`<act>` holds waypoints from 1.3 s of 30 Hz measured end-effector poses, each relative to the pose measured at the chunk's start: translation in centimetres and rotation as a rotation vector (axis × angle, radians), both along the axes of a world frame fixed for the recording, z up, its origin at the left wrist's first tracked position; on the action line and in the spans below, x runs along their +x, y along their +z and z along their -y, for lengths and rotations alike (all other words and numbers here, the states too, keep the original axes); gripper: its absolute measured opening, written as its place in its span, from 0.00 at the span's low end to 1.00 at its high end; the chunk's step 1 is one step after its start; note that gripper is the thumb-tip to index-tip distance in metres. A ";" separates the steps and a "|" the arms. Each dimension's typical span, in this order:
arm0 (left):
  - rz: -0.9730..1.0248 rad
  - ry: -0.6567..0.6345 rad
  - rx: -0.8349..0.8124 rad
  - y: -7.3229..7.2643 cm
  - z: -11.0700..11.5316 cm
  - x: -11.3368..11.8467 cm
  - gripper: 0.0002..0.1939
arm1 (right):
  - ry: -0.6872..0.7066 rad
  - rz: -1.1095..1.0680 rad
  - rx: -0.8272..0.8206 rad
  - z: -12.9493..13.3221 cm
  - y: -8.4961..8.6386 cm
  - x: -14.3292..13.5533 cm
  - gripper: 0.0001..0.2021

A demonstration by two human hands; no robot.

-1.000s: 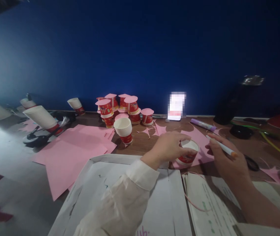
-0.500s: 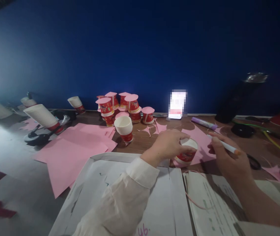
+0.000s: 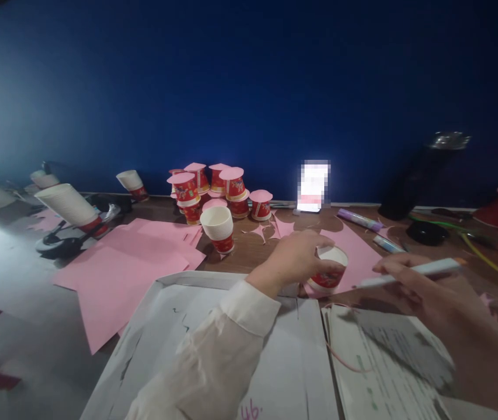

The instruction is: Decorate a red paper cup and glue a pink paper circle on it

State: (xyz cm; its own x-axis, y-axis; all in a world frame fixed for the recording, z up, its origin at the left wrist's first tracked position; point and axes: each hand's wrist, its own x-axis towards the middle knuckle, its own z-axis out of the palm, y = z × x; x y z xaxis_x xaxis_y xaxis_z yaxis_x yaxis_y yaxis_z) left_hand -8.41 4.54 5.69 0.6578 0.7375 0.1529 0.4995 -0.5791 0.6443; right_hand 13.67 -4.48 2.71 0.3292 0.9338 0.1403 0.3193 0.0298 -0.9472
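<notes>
Left hand (image 3: 299, 259): curved round rim of printed red paper cup (image 3: 328, 274), upright on smooth pink sheet (image 3: 356, 251), near table's front edge. Right hand (image 3: 432, 297): pinches slim white marker (image 3: 424, 271).

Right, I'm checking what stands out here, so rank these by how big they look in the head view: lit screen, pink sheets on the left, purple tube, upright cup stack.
1. Pink sheets
2. Upright cup stack and lit screen: too alike to rank
3. Purple tube
</notes>
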 end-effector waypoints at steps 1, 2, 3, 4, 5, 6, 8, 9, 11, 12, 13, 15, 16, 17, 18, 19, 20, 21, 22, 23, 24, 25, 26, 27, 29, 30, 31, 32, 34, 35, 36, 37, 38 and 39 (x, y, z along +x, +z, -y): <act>0.000 -0.004 0.002 0.0 0.0 0.0 0.18 | 0.089 0.021 -0.039 0.1 0.2 0.1 0.20; -0.001 -0.006 0.004 0.0 0.0 0.0 0.18 | 0.191 0.044 -0.096 0.2 0.5 0.2 0.20; -0.002 -0.008 0.007 0.1 0.0 0.0 0.18 | 0.294 0.078 -0.155 0.3 0.7 0.2 0.20; -0.004 -0.009 0.009 0.1 0.0 0.0 0.18 | 0.376 0.130 -0.198 0.3 1.0 0.0 0.20; -0.005 -0.012 0.014 0.2 0.0 0.0 0.19 | 0.438 0.177 -0.234 0.4 1.2 -0.2 0.19; -0.006 -0.015 0.022 0.2 0.1 0.0 0.19 | 0.469 0.211 -0.259 0.4 1.5 -0.5 0.19; -0.002 -0.023 0.047 0.3 0.1 -0.1 0.19 | 0.445 0.215 -0.261 0.7 2.0 -1.3 0.20; -0.003 -0.024 0.059 0.3 0.1 -0.1 0.19 | 0.413 0.184 -0.247 0.8 2.2 -1.7 0.21; -0.008 -0.021 0.078 0.3 0.1 -0.1 0.18 | 0.352 0.116 -0.230 1.1 2.5 -2.3 0.21; -0.011 -0.021 0.085 0.3 0.0 -0.1 0.18 | 0.334 0.102 -0.226 1.1 2.6 -2.5 0.21; -0.012 -0.023 0.093 0.2 0.0 -0.1 0.17 | 0.322 0.102 -0.223 1.2 2.6 -2.6 0.22; -0.013 -0.038 0.109 0.2 0.0 -0.1 0.17 | 0.304 0.115 -0.215 1.3 2.5 -2.9 0.22; -0.011 -0.050 0.119 0.2 0.0 -0.1 0.16 | 0.292 0.109 -0.210 1.3 2.4 -3.0 0.22; -0.009 -0.061 0.126 0.2 0.0 -0.1 0.16 | 0.278 0.087 -0.205 1.3 2.4 -3.1 0.21; -0.003 -0.069 0.133 0.2 0.0 -0.1 0.16 | 0.265 0.053 -0.203 1.4 2.4 -3.2 0.21; 0.003 -0.075 0.139 0.3 0.0 -0.1 0.16 | 0.254 0.016 -0.206 1.4 2.4 -3.3 0.20; 0.006 -0.076 0.141 0.4 0.1 -0.1 0.16 | 0.245 -0.015 -0.209 1.5 2.4 -3.5 0.20; 0.006 -0.076 0.140 0.4 0.1 -0.1 0.16 | 0.237 -0.038 -0.212 1.5 2.4 -3.6 0.20; 0.004 -0.076 0.136 0.5 0.1 -0.2 0.16 | 0.231 -0.051 -0.218 1.5 2.4 -3.6 0.20; 0.001 -0.078 0.132 0.5 0.1 -0.2 0.16 | 0.227 -0.059 -0.225 1.5 2.4 -3.6 0.20; 0.000 -0.083 0.130 0.5 0.1 -0.2 0.17 | 0.223 -0.068 -0.234 1.5 2.4 -3.6 0.19; 0.001 -0.087 0.130 0.6 0.1 -0.2 0.17 | 0.221 -0.081 -0.244 1.5 2.4 -3.5 0.19; 0.004 -0.089 0.132 0.6 0.1 -0.2 0.16 | 0.224 -0.094 -0.252 1.5 2.4 -3.5 0.19; 0.004 -0.090 0.136 0.6 0.1 -0.2 0.16 | 0.228 -0.097 -0.254 1.4 2.4 -3.4 0.19; -0.004 -0.083 0.143 0.6 0.1 -0.2 0.15 | 0.232 -0.095 -0.243 1.4 2.4 -3.4 0.19; -0.010 -0.079 0.144 0.6 0.1 -0.2 0.15 | 0.236 -0.102 -0.238 1.4 2.3 -3.4 0.19; -0.015 -0.074 0.145 0.6 0.1 -0.2 0.14 | 0.244 -0.116 -0.234 1.4 2.2 -3.4 0.19; -0.021 -0.072 0.145 0.7 0.1 -0.2 0.15 | 0.253 -0.135 -0.237 1.4 2.1 -3.4 0.19; -0.031 -0.070 0.142 0.6 0.1 -0.2 0.15 | 0.284 -0.146 -0.248 1.2 1.8 -3.1 0.19; -0.033 -0.071 0.143 0.6 0.1 -0.2 0.16 | 0.301 -0.118 -0.254 1.0 1.6 -2.9 0.20; -0.030 -0.071 0.146 0.6 0.0 -0.2 0.16 | 0.324 -0.062 -0.264 0.8 1.3 -2.6 0.20; -0.025 -0.071 0.149 0.6 0.0 -0.2 0.16 | 0.348 0.008 -0.271 0.6 1.0 -2.2 0.20; -0.018 -0.074 0.150 0.5 0.0 -0.2 0.16 | 0.372 0.092 -0.277 0.3 0.7 -1.9 0.19; -0.010 -0.074 0.151 0.5 -0.1 -0.2 0.16 | 0.407 0.184 -0.282 0.1 0.5 -1.6 0.19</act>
